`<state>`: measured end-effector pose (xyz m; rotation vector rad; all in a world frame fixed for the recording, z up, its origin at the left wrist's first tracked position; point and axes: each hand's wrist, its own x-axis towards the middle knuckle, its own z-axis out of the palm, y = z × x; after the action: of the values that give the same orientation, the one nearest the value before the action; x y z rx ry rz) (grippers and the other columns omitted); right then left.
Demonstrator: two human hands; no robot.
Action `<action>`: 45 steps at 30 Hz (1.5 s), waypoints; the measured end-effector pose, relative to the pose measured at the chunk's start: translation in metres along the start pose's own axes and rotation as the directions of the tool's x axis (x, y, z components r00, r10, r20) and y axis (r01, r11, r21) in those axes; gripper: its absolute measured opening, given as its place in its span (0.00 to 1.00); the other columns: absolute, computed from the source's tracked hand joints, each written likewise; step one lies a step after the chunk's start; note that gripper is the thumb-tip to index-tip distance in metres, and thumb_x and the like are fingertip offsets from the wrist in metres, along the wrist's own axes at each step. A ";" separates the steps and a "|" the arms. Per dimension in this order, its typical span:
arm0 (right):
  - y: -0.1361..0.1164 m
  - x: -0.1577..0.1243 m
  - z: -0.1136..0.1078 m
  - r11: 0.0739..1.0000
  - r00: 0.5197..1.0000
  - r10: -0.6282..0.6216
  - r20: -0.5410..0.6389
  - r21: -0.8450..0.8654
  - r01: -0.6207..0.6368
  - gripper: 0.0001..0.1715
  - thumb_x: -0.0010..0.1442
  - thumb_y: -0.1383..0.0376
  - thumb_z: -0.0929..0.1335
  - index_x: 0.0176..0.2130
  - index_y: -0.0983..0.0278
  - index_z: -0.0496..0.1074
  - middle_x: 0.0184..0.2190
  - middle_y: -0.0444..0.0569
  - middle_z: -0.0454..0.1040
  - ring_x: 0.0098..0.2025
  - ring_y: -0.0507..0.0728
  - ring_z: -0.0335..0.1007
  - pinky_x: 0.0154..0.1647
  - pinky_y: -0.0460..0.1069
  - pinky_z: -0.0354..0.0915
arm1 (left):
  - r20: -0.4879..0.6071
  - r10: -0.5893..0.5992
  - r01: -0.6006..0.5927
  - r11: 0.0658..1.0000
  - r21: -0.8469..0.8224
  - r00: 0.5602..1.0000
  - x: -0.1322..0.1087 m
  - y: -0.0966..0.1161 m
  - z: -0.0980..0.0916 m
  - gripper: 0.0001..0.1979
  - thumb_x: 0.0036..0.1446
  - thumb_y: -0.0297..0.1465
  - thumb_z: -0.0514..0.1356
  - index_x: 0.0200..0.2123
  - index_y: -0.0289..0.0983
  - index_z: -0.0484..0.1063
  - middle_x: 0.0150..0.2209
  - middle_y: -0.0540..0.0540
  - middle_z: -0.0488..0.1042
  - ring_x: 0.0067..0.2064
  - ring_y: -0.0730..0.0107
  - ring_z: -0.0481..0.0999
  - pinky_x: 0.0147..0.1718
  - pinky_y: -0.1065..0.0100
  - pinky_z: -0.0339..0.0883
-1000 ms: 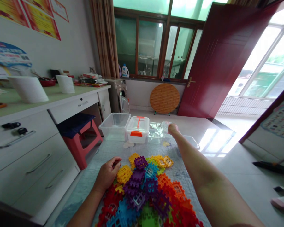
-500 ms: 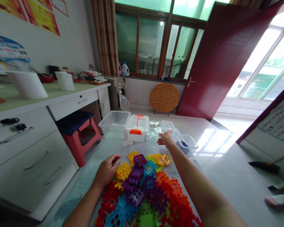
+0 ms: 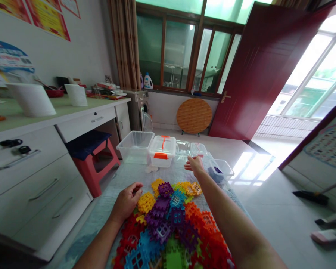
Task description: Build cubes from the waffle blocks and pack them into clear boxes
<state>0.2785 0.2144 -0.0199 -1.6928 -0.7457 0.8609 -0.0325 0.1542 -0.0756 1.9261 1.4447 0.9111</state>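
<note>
A pile of interlocking plastic building tiles (image 3: 161,209) in purple, blue, yellow, orange, red and green spreads over the near part of the cloth-covered table (image 3: 100,233). My left hand (image 3: 128,200) rests at the pile's left edge beside the yellow tiles (image 3: 146,202). Its fingers are curled in, and nothing shows in them. Stretched forward past the pile, my right hand (image 3: 194,165) is open with its fingers extended and holds nothing. It is close to a low clear container (image 3: 182,149) and a small lidded box (image 3: 198,149).
Along the table's far end stand an open clear bin (image 3: 136,149) and a lidded box with orange latches (image 3: 162,151). At the right is a small clear tub (image 3: 223,170) with dark purple pieces inside. A red stool (image 3: 99,160) stands by the desk (image 3: 72,114) at left.
My right hand has shifted slightly to the left. The low clear container appears a little farther back. My left hand and the tile pile have stayed in place.
</note>
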 end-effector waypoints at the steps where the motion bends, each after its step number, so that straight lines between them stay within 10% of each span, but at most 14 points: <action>1: 0.000 -0.006 -0.005 1.000 1.000 -0.022 0.008 -0.018 0.022 0.09 0.60 0.66 0.66 0.37 0.63 0.58 0.23 0.40 0.68 0.19 0.52 0.72 0.19 0.47 0.71 | 0.003 0.000 0.000 1.000 0.000 1.000 0.000 0.000 0.000 0.15 0.54 0.40 0.53 0.39 0.39 0.73 0.37 0.46 0.80 0.40 0.62 0.79 0.42 0.66 0.71; 7: 0.002 -0.053 -0.061 0.954 0.976 -0.216 0.016 -0.209 0.215 0.05 0.52 0.67 0.67 0.32 0.63 0.66 0.23 0.40 0.67 0.21 0.50 0.68 0.20 0.44 0.63 | -0.010 0.009 -0.009 1.000 -0.009 1.000 0.002 -0.008 0.003 0.16 0.54 0.41 0.54 0.40 0.39 0.73 0.38 0.47 0.80 0.41 0.62 0.79 0.42 0.67 0.70; 10: 0.009 -0.077 -0.096 0.713 0.885 -0.464 0.022 -0.583 0.389 0.09 0.55 0.63 0.65 0.37 0.63 0.69 0.21 0.41 0.68 0.25 0.54 0.69 0.28 0.47 0.62 | -0.007 0.012 -0.012 1.000 -0.017 1.000 0.003 -0.012 0.003 0.17 0.54 0.42 0.54 0.40 0.39 0.73 0.38 0.47 0.80 0.40 0.62 0.79 0.42 0.67 0.70; 18: 0.023 -0.084 -0.141 0.511 0.868 -0.463 -0.182 -0.854 0.093 0.33 0.59 0.52 0.64 0.57 0.69 0.61 0.45 0.61 0.72 0.46 0.65 0.71 0.44 0.54 0.63 | -0.018 -0.007 0.006 0.999 -0.034 1.000 0.001 -0.011 0.001 0.17 0.51 0.42 0.54 0.39 0.39 0.73 0.36 0.47 0.80 0.38 0.62 0.79 0.40 0.67 0.70; 22: 0.025 -0.068 -0.141 0.560 0.765 -0.522 -0.376 -0.828 -0.025 0.49 0.50 0.44 0.69 0.61 0.69 0.56 0.57 0.66 0.62 0.58 0.72 0.58 0.55 0.61 0.58 | -0.029 -0.011 0.009 0.998 -0.057 1.000 0.001 -0.008 0.000 0.17 0.50 0.42 0.54 0.38 0.39 0.73 0.35 0.47 0.80 0.38 0.62 0.79 0.39 0.67 0.70; 26: 0.040 -0.051 -0.130 0.680 0.829 -0.361 -0.427 -0.729 -0.079 0.67 0.42 0.40 0.71 0.66 0.71 0.44 0.62 0.69 0.54 0.61 0.75 0.53 0.58 0.64 0.54 | -0.025 -0.009 0.007 0.998 -0.063 1.000 0.002 -0.006 -0.001 0.17 0.50 0.42 0.54 0.38 0.38 0.73 0.34 0.47 0.80 0.37 0.62 0.79 0.38 0.67 0.70; 32: 0.061 -0.043 -0.129 0.804 0.806 -0.403 -0.433 -0.589 0.086 0.59 0.46 0.50 0.71 0.63 0.74 0.43 0.58 0.71 0.56 0.60 0.73 0.56 0.58 0.62 0.55 | -0.015 0.005 -0.005 0.998 -0.057 1.000 0.000 -0.001 -0.003 0.17 0.51 0.42 0.55 0.38 0.38 0.73 0.35 0.47 0.80 0.37 0.62 0.78 0.40 0.66 0.70; 39: 0.045 -0.093 -0.132 0.748 0.775 -0.616 -0.138 -0.409 0.522 0.59 0.43 0.52 0.73 0.61 0.63 0.40 0.55 0.61 0.60 0.54 0.65 0.63 0.50 0.58 0.64 | 0.003 0.008 -0.008 0.998 -0.070 1.000 0.001 -0.004 -0.001 0.17 0.51 0.41 0.55 0.39 0.37 0.73 0.35 0.46 0.79 0.37 0.63 0.78 0.39 0.67 0.69; 45: 0.023 -0.157 -0.129 0.462 0.639 -0.722 0.267 -0.501 0.732 0.55 0.45 0.58 0.74 0.63 0.64 0.44 0.57 0.61 0.62 0.58 0.66 0.61 0.57 0.62 0.61 | 0.048 0.035 -0.028 0.990 -0.139 0.998 -0.003 0.001 -0.004 0.18 0.51 0.42 0.56 0.39 0.35 0.74 0.36 0.45 0.79 0.39 0.63 0.77 0.41 0.66 0.69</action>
<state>0.3015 0.0141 0.0111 -1.5895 -1.7255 -0.0038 -0.0357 0.1510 -0.0732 1.8616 1.2910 0.9446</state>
